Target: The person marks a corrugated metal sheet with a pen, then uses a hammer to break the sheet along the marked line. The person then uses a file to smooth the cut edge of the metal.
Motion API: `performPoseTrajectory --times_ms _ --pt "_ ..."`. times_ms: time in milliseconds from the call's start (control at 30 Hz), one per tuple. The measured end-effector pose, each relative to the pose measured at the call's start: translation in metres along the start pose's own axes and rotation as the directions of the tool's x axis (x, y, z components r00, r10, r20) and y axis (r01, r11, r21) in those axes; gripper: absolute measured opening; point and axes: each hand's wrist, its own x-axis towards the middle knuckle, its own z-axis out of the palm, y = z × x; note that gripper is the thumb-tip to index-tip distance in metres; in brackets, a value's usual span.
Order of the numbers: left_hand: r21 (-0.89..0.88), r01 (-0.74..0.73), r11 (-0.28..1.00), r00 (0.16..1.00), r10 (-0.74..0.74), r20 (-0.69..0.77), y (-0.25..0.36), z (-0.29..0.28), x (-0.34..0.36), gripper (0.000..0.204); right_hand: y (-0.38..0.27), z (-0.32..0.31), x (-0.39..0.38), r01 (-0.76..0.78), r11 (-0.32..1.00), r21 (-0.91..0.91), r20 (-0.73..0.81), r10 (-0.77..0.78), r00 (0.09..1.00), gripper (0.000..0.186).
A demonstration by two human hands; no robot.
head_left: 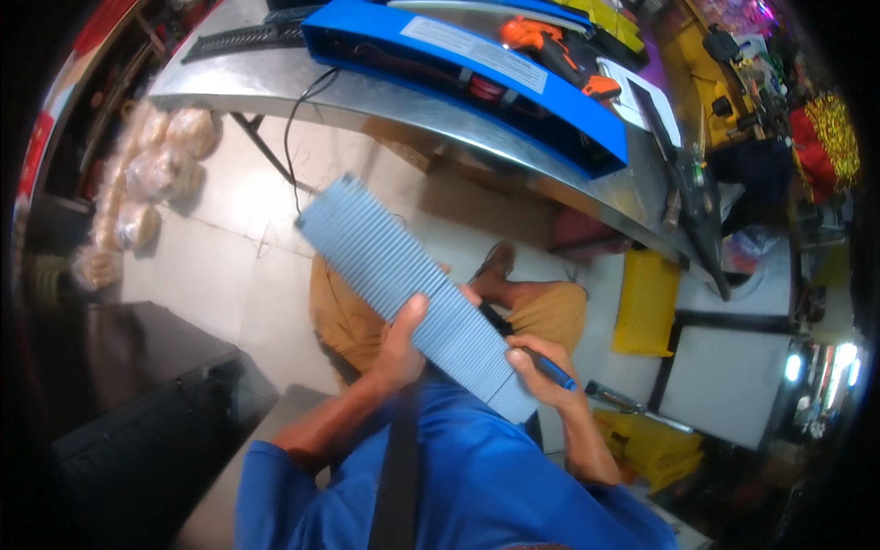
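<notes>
A long grey-blue ribbed panel (385,270), like a heatsink, lies diagonally above my lap. My left hand (401,344) grips its left side, the thumb over the ribs and the fingers underneath. At the panel's right edge, near its lower end, my right hand (541,371) is closed on a blue-handled tool (561,376), with the thumb against the panel. The tool's tip is hidden, and a dark part shows beside the panel.
Ahead, a steel bench (247,73) carries a long blue housing (577,119), an orange power tool (532,41) and a cable. Bagged rolls (165,174) lie on the floor at left. A black case (137,367), yellow crates (651,449) and a steel wrench-like tool (642,411) surround me.
</notes>
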Motion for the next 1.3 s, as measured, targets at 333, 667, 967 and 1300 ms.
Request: performPoseTrajectory --times_ms 333,667,967,1300 --pt "-0.035 -0.010 0.999 0.999 0.012 0.040 0.017 0.053 0.043 0.082 -0.035 0.041 0.031 0.140 0.913 0.383 -0.322 -0.011 0.947 0.030" --pt "-0.244 0.039 0.969 0.997 -0.023 0.067 0.026 -0.005 0.023 0.078 -0.038 0.072 0.035 0.272 0.959 0.076 -0.256 -0.245 0.935 0.035" --pt "-0.340 0.154 0.928 0.987 -0.159 0.013 0.022 0.001 0.027 0.068 -0.057 0.023 0.050 0.313 0.846 0.431 -0.180 -0.259 0.949 0.042" --pt "-0.296 0.227 0.928 0.974 -0.214 0.073 0.012 -0.005 0.013 0.080 -0.055 0.008 0.069 0.244 0.899 0.363 -0.053 -0.242 0.969 0.029"
